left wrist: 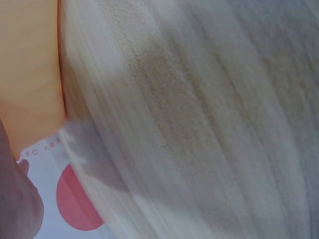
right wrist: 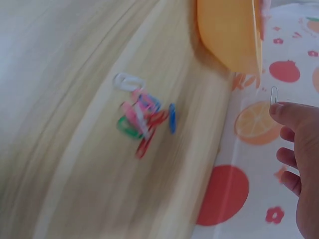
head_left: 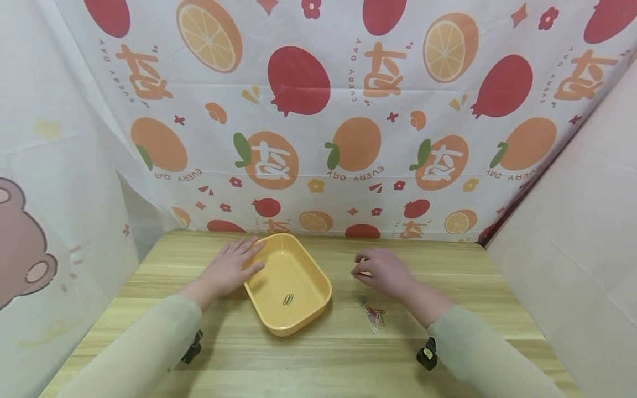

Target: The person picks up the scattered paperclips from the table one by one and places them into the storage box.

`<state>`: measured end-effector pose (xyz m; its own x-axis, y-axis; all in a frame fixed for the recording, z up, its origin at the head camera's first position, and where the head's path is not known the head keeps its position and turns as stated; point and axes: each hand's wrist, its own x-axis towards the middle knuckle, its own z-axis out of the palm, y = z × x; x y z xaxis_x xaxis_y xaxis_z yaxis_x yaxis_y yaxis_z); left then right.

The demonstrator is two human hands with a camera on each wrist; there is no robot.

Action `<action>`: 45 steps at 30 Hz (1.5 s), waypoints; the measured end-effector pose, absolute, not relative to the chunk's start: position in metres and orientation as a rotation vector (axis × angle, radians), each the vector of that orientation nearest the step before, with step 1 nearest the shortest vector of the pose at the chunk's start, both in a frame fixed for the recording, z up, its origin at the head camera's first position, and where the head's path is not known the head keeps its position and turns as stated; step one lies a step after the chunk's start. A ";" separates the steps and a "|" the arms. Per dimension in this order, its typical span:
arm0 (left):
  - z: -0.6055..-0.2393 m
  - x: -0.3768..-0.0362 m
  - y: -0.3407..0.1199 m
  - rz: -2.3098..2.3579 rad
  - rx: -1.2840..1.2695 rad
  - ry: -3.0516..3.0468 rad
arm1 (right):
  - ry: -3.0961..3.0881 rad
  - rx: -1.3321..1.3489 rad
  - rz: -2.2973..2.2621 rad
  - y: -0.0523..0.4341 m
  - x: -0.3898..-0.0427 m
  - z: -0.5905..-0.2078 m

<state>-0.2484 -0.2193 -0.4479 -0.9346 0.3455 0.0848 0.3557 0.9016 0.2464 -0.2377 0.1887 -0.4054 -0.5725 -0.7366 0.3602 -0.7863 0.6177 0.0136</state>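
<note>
Head view. My left hand (head_left: 230,269) rests on the far left part of the rim of the yellow plastic tray (head_left: 281,265), fingers nearly straight and slightly spread; contact only, no firm grasp seen. Two paper clips (head_left: 290,300) lie on the tray floor, toward its near end. My right hand (head_left: 384,272) is over the wooden table (head_left: 308,367), right of the tray and apart from it, fingers bent, thumb tip brought to a fingertip. The pile of paper clips (head_left: 374,316) lies nearer to me than that hand. Risk: if I lean on the rim unevenly, the tray may slide or tip, and its two clips would shift.

Left wrist view. Tray wall at upper left; a sliver of my hand below it. Finger spread cannot be judged here.

Right wrist view. Thumb and forefinger are closed in a pinch on a pale paper clip (right wrist: 274,93), held by one end, its other end free; my remaining fingers curl loosely around nothing. The pile, with white, pink, blue, green and red pieces, looks overlapped; whether any are linked I cannot tell. Risks, my estimate: a narrow hold on thin wire could let the clip rotate or drop short of the tray; interlocked clips could lift together.
</note>
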 end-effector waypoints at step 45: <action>-0.450 -0.247 -0.220 -0.424 -0.544 -3.014 | -2.611 1.551 -0.447 0.031 -0.233 -0.424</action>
<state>-0.2467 -0.2201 -0.4496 -0.9368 0.3363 0.0969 0.3500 0.9004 0.2583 -0.2328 0.0305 -0.4243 -0.4877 -0.8688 -0.0860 -0.8478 0.4479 0.2839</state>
